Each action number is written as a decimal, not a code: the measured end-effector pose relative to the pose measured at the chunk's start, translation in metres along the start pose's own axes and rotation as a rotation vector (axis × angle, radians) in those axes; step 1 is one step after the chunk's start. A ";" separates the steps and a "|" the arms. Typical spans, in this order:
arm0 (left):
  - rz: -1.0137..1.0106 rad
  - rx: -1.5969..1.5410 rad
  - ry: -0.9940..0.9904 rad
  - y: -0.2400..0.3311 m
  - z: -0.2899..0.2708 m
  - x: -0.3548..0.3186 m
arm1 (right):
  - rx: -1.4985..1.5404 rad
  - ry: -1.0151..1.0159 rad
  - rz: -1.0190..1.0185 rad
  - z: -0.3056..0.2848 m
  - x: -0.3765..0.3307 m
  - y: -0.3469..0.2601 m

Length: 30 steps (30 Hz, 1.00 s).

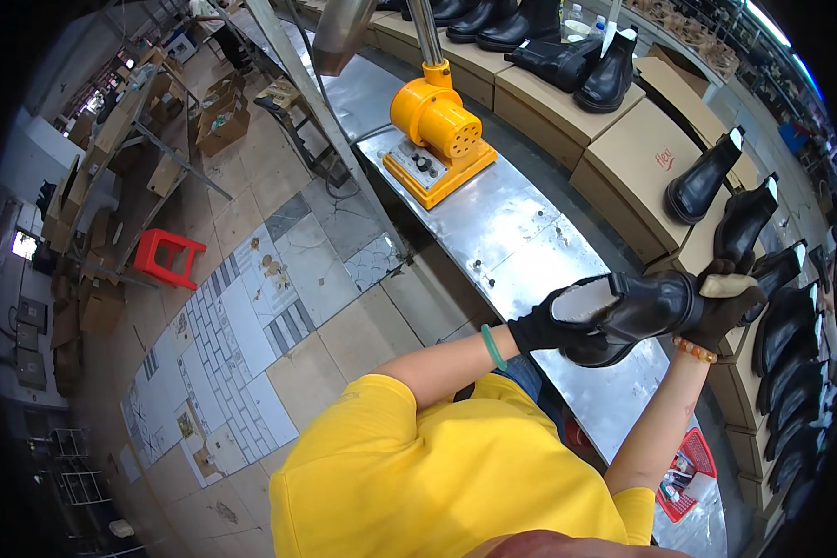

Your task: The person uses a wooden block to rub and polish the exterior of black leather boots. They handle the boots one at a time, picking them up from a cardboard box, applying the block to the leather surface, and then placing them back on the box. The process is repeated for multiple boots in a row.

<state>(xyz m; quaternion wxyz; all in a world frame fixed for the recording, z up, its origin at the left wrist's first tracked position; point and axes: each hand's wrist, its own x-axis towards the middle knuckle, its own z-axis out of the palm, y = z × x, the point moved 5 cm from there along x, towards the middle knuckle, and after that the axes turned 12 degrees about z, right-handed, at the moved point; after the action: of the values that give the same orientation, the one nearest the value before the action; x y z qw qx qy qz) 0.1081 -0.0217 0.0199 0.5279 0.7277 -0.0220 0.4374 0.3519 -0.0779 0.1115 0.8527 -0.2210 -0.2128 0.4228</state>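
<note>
A black ankle boot (656, 304) is held up between my gloved hands over the metal bench, its pale lining showing at the opening. Below it hangs a second black boot or part of one (597, 351); I cannot make out which. My left hand (538, 330), in a black glove, grips the shaft end, with most fingers hidden behind the leather. At the toe end, my right hand (727, 314) wears a dark glove and is closed around the boot. A tan pad or folded cloth (727, 285) lies at the right hand's fingers.
A shiny metal bench (521, 232) curves past me, carrying a yellow machine (442, 130). Beyond it, cardboard boxes (637, 167) bear rows of black boots (707, 177). A red basket (688, 474) sits by my right elbow. A red stool (169, 258) stands on the tiled floor.
</note>
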 end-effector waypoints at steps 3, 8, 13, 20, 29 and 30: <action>-0.140 -0.416 -0.011 0.013 -0.015 0.002 | -0.011 0.006 0.040 -0.002 0.006 0.001; -0.220 -0.241 -0.091 0.086 -0.067 0.018 | -0.003 -0.087 0.107 0.013 0.006 0.005; -0.139 0.198 -0.104 0.104 -0.053 0.045 | -0.025 -0.106 0.185 0.030 0.004 0.020; 0.089 0.240 0.110 0.099 -0.036 0.049 | -0.114 -0.062 0.130 0.034 -0.014 -0.002; 0.033 0.306 0.125 0.097 -0.025 0.060 | 0.153 -0.207 0.104 0.068 -0.035 -0.010; 0.015 0.292 0.136 0.097 -0.025 0.060 | 0.126 -0.196 0.069 0.073 -0.035 -0.010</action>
<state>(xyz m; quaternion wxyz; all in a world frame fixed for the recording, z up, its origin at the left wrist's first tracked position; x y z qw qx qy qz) 0.0819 -0.0196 0.1337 0.4135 0.7654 0.0723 0.4878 0.2988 -0.0976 0.1697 0.8249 -0.1316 -0.2606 0.4841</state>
